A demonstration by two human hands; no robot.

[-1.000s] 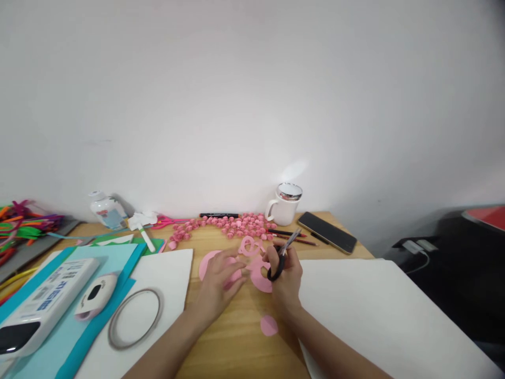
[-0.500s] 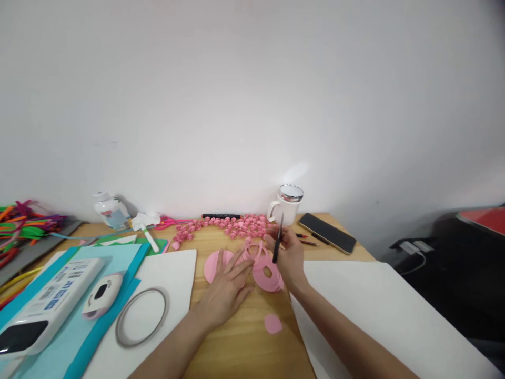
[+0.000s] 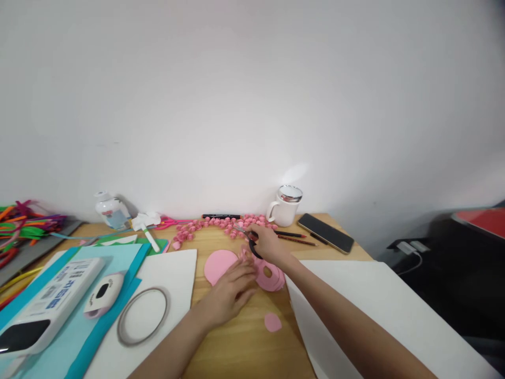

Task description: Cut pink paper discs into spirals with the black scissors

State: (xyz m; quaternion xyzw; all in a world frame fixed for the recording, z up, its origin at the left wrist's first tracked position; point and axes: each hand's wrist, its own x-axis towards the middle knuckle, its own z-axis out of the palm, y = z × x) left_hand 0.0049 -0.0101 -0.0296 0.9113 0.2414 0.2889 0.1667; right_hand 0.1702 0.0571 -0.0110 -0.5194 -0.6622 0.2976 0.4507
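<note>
Light wooden tabletop (image 3: pixel 244 342) against a white wall; a large white paper sheet (image 3: pixel 374 316) lies at the right, another white sheet (image 3: pixel 173 273) at the left over blue card (image 3: pixel 118 258); a white rectangular case (image 3: pixel 47 302), a small white-and-pink punch (image 3: pixel 103 293) and a thin grey ring (image 3: pixel 142 316) rest on these; a white lidded mug (image 3: pixel 284 206) and a dark phone (image 3: pixel 325 232) stand at the back, with a scatter of small pink rolled paper buds (image 3: pixel 221 226) beside them.

Left hand (image 3: pixel 229 292) lies flat, fingers spread narrow, pressing on the pink paper pieces; a plain pink paper disc (image 3: pixel 219 263) sits just beside its fingertips; a pink disc cut into a spiral strip (image 3: pixel 270 276) lies touching the right wrist side; a small pink round offcut (image 3: pixel 272 322) rests apart, nearer the body.

Right hand (image 3: pixel 268 246) is closed around black-handled scissors (image 3: pixel 248 239), blades pointing left toward the buds; whether the blades are parted, cannot tell.

Judged step: between cuts, scissors lifted off the paper; the next move would call for the left hand to lift one disc clear so the blades can enter at its edge.
</note>
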